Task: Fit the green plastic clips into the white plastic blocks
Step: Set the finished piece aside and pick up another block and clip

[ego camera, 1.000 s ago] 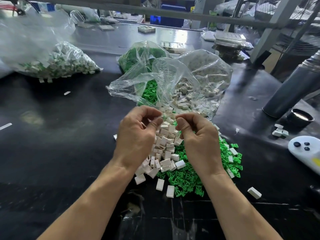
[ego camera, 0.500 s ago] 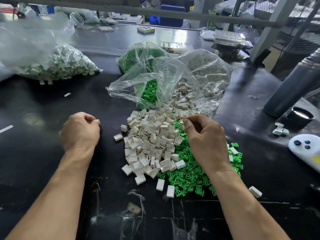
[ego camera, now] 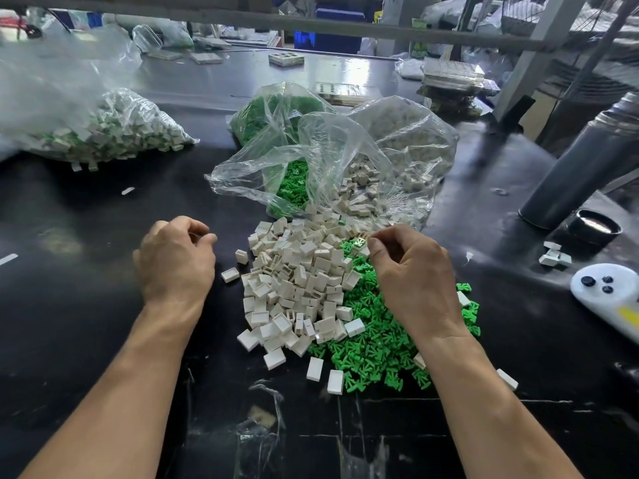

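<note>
A heap of white plastic blocks [ego camera: 297, 288] lies on the black table [ego camera: 86, 305], with a heap of green plastic clips [ego camera: 373, 344] against its right side. My left hand [ego camera: 174, 261] hovers left of the white heap, its fingers curled and the palm hidden; nothing shows in it. My right hand [ego camera: 415, 281] is over the green heap. Its thumb and forefinger are pinched together at a green clip [ego camera: 359, 243] where the two heaps meet.
Behind the heaps lie open clear bags of green clips [ego camera: 287, 188] and white blocks [ego camera: 397, 157]. A bag of fitted blocks [ego camera: 110, 133] sits far left. At the right are a grey flask [ego camera: 581, 167], its black cap [ego camera: 596, 226], a white controller [ego camera: 608, 295] and loose blocks [ego camera: 553, 257].
My left hand left my right hand at the heap's top and swung out to the left, then came back a little. My right hand stayed at the green clips.
</note>
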A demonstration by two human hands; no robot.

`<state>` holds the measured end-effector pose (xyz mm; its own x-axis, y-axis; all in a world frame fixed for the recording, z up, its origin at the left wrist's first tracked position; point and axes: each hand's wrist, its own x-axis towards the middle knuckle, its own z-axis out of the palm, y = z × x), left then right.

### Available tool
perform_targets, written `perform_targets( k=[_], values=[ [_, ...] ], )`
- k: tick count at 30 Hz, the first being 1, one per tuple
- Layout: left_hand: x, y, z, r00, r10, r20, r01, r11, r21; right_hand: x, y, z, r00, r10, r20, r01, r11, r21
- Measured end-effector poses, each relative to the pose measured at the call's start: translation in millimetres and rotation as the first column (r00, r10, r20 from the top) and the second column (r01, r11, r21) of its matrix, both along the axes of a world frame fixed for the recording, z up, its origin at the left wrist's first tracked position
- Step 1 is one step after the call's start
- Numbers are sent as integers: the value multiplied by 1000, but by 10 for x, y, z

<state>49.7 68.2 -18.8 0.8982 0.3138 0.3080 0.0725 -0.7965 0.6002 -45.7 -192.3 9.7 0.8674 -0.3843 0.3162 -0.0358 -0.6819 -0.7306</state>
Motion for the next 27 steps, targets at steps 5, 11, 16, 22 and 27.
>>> perform_targets(
  k=[5, 11, 16, 22, 27],
  values=[
    [-59, -167, 45, 983, -160, -94, 147, 980, -136, 6, -127, 54, 991, -78, -107, 54, 976, -213],
    [-93, -216, 14, 955, -226, -191, 190, 963, -192, 13, -214, 121, 922, -125, -365, -8, 940, -342],
    [-110, -239, 6, 946, -265, -187, 221, 949, -226, 29, -166, 111, 905, -124, -407, -26, 939, -344],
    [-152, -284, -2, 951, -292, -103, 260, 934, -246, 28, -109, 81, 935, -126, -332, 20, 952, -306],
    [-229, -348, 39, 934, -355, 48, 353, 888, -294, 29, -121, 82, 931, -127, -341, 13, 948, -317]
  ],
)
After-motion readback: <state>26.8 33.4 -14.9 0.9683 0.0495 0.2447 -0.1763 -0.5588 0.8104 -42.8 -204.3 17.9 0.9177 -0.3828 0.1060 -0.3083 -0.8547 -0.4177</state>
